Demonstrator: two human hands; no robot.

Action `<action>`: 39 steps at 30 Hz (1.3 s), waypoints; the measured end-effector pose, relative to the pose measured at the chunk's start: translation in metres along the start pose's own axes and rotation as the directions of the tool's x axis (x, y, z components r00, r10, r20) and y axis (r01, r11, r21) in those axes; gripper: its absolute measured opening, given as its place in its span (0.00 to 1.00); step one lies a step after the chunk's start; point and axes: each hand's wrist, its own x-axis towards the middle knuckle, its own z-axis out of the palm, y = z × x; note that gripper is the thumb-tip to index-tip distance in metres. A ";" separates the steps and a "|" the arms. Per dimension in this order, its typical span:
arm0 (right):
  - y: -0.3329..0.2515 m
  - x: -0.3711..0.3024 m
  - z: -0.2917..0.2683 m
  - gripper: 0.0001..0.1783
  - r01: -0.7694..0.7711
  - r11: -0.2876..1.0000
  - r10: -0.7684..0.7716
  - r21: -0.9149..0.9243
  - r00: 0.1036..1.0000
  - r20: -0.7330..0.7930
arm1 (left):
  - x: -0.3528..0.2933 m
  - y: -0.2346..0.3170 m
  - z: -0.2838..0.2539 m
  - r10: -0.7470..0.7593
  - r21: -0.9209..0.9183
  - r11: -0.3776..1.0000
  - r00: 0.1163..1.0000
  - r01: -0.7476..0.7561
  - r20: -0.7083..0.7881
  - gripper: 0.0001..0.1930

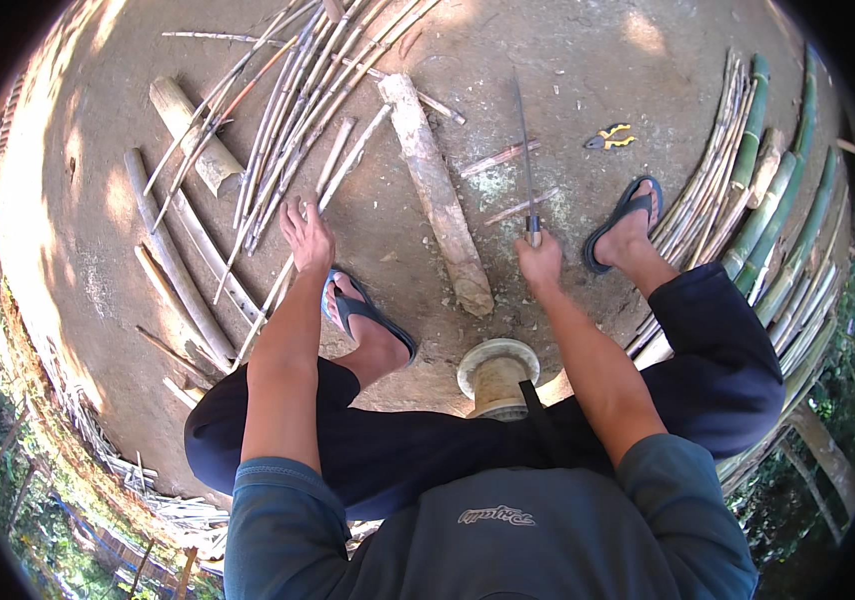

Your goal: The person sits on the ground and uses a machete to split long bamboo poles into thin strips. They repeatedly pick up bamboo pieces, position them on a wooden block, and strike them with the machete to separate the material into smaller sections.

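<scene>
My right hand (540, 262) is closed around the handle of a long knife (525, 145), whose thin dark blade points away from me over the ground. My left hand (308, 238) reaches down with its fingers apart, just at the near ends of a loose bundle of thin bamboo poles (298, 130). One pale pole (358, 155) runs close beside its fingers, and I cannot tell whether they touch it. A thick, worn log (438, 195) lies on the ground between my hands. Short split sticks (500, 158) lie by the blade.
A yellow-and-black plier-like tool (612, 137) lies at the right. Thin stalks (710, 150) and green bamboo (756, 120) are stacked beyond my right foot. A short thick bamboo piece (198, 135) and split lengths (178, 255) lie left. A round spool-shaped object (498, 368) stands between my legs.
</scene>
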 end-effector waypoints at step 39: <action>-0.095 -0.067 0.076 0.24 0.016 0.972 0.000 -0.234 0.998 0.067 | 0.068 -0.019 -0.098 -0.235 0.075 0.968 0.970 0.239 -0.059 0.25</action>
